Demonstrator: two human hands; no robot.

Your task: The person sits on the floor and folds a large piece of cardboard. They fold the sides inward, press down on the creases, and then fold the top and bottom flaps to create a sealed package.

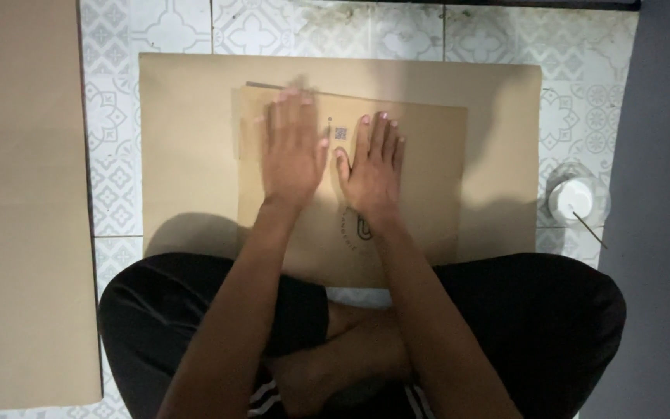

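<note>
A flattened brown cardboard piece (420,178) with a small printed square and a round mark lies on top of a larger cardboard sheet (188,155) on the tiled floor. My left hand (292,151) lies flat on its upper left part, fingers together and slightly blurred. Just to its right, my right hand (374,167) presses flat on the same piece with fingers spread. Neither hand grips anything. My crossed legs in dark trousers (537,326) sit at the near edge of the cardboard.
Another big cardboard sheet (21,202) covers the floor on the left. A clear plastic cup with a white lid and a stick (575,198) stands on the patterned tiles at the right. A dark grey surface (668,194) runs along the right edge.
</note>
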